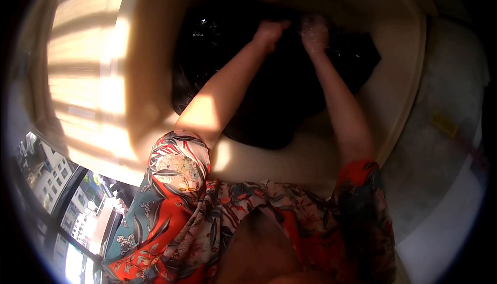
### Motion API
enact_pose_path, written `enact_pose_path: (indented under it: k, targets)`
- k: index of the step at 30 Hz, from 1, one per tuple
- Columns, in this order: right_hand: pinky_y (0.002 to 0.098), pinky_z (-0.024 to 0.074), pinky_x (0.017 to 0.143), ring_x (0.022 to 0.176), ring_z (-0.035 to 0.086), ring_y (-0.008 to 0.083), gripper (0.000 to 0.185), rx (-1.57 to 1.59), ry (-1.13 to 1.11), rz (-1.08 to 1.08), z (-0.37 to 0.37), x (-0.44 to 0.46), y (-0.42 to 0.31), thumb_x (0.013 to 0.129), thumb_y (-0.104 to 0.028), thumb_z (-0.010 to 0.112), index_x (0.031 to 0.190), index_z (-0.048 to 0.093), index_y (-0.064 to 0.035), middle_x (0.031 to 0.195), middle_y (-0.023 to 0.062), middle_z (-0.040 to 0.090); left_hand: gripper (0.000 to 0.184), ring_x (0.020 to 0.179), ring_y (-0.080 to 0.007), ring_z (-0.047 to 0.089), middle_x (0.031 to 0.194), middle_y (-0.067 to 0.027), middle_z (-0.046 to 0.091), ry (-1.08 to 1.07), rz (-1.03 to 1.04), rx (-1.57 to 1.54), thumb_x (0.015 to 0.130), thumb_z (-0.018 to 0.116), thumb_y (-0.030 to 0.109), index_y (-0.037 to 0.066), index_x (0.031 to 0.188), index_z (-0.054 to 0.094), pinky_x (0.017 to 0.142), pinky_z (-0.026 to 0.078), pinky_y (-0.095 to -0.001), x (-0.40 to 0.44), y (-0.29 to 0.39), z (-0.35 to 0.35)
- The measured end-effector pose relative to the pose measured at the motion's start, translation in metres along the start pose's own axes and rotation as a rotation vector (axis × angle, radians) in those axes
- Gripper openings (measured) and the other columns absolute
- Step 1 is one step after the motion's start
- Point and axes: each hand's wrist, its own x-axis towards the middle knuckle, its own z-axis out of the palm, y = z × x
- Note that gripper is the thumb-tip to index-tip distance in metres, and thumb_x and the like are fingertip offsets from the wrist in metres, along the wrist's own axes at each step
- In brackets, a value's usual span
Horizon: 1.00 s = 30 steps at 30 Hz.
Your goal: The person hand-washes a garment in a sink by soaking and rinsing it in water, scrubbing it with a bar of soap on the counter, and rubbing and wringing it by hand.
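Observation:
A large mass of black, wet-looking cloth (279, 92) lies bunched in a beige tub (404, 82), its folds catching small bright glints. My left hand (268, 34) is closed on the cloth near its far side. Just to the right, my right hand (315, 33) also grips the black material, with fingers curled and pale, foam-like specks over the knuckles. A short gap of dark cloth separates the two hands. Deep shadow hides the exact folds between my fingers.
Sunlight stripes the tub's broad left wall (88, 61). At lower left, a window (67, 206) shows buildings outside. A grey floor (424, 180) runs along the right, with a small yellow label-like patch (443, 124) on it. My patterned sleeves hang near the tub's front edge.

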Motion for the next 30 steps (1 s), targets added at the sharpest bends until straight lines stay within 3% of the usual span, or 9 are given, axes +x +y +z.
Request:
enact_pose_path:
  k: [3,6,8,12,19,23,26,28,30]
  targets:
    - [0.0396,0.0471,0.07,0.081,0.059,0.0353,0.024,0.156,0.101,-0.051,-0.002,-0.017,-0.057,0.087,-0.03,0.053,0.086,0.062,-0.0084,0.088,0.0144,0.062,0.026,0.088,-0.0261,0.059,0.098,-0.0127,0.062,-0.029,0.114,0.16,0.075,0.064,0.014,0.0,0.096,0.06,0.077,0.048,-0.0337,-0.008,-0.003,0.002]
    - [0.0404,0.0457,0.066,0.08,0.059,0.0368,0.031,0.049,0.036,-0.085,0.011,-0.009,-0.04,0.09,-0.032,0.047,0.083,0.062,-0.0063,0.086,0.0167,0.061,0.029,0.093,-0.0309,0.059,0.101,-0.0165,0.062,-0.115,0.529,1.366,0.07,0.062,0.011,0.003,0.098,0.059,0.079,0.048,-0.0347,-0.027,0.0,-0.006]
    - [0.0458,0.0446,0.067,0.074,0.058,0.0398,0.041,0.273,0.053,0.058,0.002,0.002,-0.035,0.093,-0.034,0.039,0.082,0.061,-0.0016,0.08,0.0208,0.061,0.038,0.096,-0.0319,0.059,0.104,-0.0186,0.06,-0.121,0.29,1.398,0.075,0.059,0.013,0.003,0.111,0.052,0.081,0.048,-0.0342,-0.04,0.034,0.012]
    - [0.0438,0.0459,0.064,0.071,0.058,0.0402,0.041,0.136,-0.015,-0.103,-0.016,-0.034,-0.095,0.094,-0.034,0.039,0.077,0.059,-0.0021,0.071,0.0202,0.059,0.031,0.096,-0.0291,0.056,0.104,-0.0165,0.059,-0.032,0.188,0.622,0.081,0.051,0.016,0.003,0.109,0.054,0.08,0.047,-0.0349,-0.028,0.008,0.001]
    - [0.0484,0.0468,0.063,0.073,0.059,0.0405,0.031,0.081,0.028,0.028,0.015,0.0,-0.014,0.089,-0.03,0.045,0.075,0.061,-0.0074,0.075,0.021,0.061,0.027,0.093,-0.0243,0.052,0.101,-0.013,0.057,0.101,-0.006,0.015,0.092,0.04,0.021,0.001,0.1,0.057,0.077,0.045,-0.0361,-0.041,0.018,0.026]
    - [0.043,0.0426,0.059,0.065,0.056,0.0347,0.029,0.235,0.032,-0.142,-0.011,-0.032,-0.069,0.092,-0.024,0.046,0.076,0.056,-0.0032,0.07,0.0191,0.057,0.022,0.095,-0.023,0.059,0.103,-0.0142,0.06,-0.099,0.468,0.33,0.087,0.048,0.022,0.005,0.098,0.056,0.079,0.047,-0.0372,0.005,-0.065,-0.003]
    - [0.0405,0.0432,0.064,0.076,0.059,0.029,0.021,0.387,0.119,0.075,0.032,0.01,0.025,0.091,-0.021,0.048,0.081,0.057,-0.004,0.083,0.0168,0.06,0.03,0.095,-0.0224,0.054,0.103,-0.0113,0.056,-0.052,0.223,0.12,0.09,0.046,0.025,0.0,0.103,0.053,0.078,0.045,-0.0335,-0.033,0.021,0.023]
    - [0.0377,0.0429,0.068,0.08,0.057,0.0257,0.025,0.137,0.067,-0.143,0.0,0.036,0.036,0.092,-0.024,0.046,0.084,0.058,-0.0033,0.09,0.0151,0.059,0.043,0.106,-0.024,0.049,0.114,-0.0129,0.052,-0.009,0.085,-0.103,0.09,0.05,0.03,-0.004,0.117,0.047,0.087,0.042,-0.034,-0.025,0.042,0.034]
    - [0.0379,0.0435,0.071,0.082,0.057,0.0271,0.027,0.237,0.158,0.153,-0.036,0.053,0.029,0.091,-0.027,0.046,0.088,0.059,-0.0031,0.088,0.0153,0.059,0.056,0.118,-0.0263,0.042,0.128,-0.0163,0.046,0.056,-0.279,-0.596,0.087,0.057,0.036,-0.005,0.122,0.043,0.098,0.035,-0.0351,-0.05,0.095,0.033]
